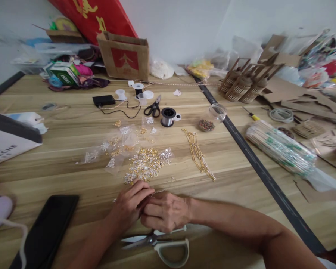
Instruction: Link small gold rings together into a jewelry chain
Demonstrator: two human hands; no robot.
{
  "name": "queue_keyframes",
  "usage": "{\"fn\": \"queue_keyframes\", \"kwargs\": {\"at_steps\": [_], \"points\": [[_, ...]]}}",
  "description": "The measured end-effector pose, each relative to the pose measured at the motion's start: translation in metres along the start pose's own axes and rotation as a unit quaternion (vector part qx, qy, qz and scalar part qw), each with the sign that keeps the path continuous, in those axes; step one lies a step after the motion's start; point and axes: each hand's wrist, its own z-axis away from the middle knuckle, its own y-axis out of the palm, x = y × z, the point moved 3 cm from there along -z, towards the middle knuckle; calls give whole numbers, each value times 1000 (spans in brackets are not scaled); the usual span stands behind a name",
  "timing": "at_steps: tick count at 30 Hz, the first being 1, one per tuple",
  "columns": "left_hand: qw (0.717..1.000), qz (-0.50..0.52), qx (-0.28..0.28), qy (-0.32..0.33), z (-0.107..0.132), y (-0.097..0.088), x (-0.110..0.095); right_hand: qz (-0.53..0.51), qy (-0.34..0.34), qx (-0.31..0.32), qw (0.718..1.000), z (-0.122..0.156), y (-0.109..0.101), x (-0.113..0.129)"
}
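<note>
My left hand (pixel 130 201) and my right hand (pixel 165 212) meet at the near middle of the table, fingers closed together. A thin silver chain (pixel 159 192) comes out between them and runs over the back of my right fingers. Both hands pinch it, though the fingertips are mostly hidden. By the left side of my left hand shows a small silver clasp (pixel 114 200). Right beyond my hands lies a loose heap of gold and silver jewellery findings (pixel 145 162). White-handled scissors (pixel 170 250) rest just below my right hand, partly covered by it.
Several gold chains (pixel 197 155) lie to the right of the heap. Behind are small bags of findings (pixel 124 140), a wire spool (pixel 168 117), black scissors (pixel 153 108) and a bead jar (pixel 207 125). A black phone (pixel 49 228) lies left; wrapped sticks (pixel 281 147) lie right.
</note>
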Motion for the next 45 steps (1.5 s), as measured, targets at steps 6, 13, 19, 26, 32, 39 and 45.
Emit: {"fn": "queue_keyframes", "kwargs": {"at_steps": [6,13,19,26,32,39,45], "points": [[998,-49,37,23,3,2,0,-5,2,-1,1000,1,3,0],[994,-77,66,26,2,0,-4,-14,3,8,1000,1,2,0],[994,-81,73,23,2,1,-3,-17,2,3,1000,0,1,-1],[998,-50,45,15,0,-1,-2,-15,8,16,1000,3,3,-1],[992,-65,-94,-55,0,-15,8,-23,21,17,999,2,-1,-2],[970,-78,-185,-137,2,-35,25,-28,24,12,999,1,-3,-1],[964,-77,-192,-169,4,-41,32,-32,26,24,999,2,-3,-1]]}}
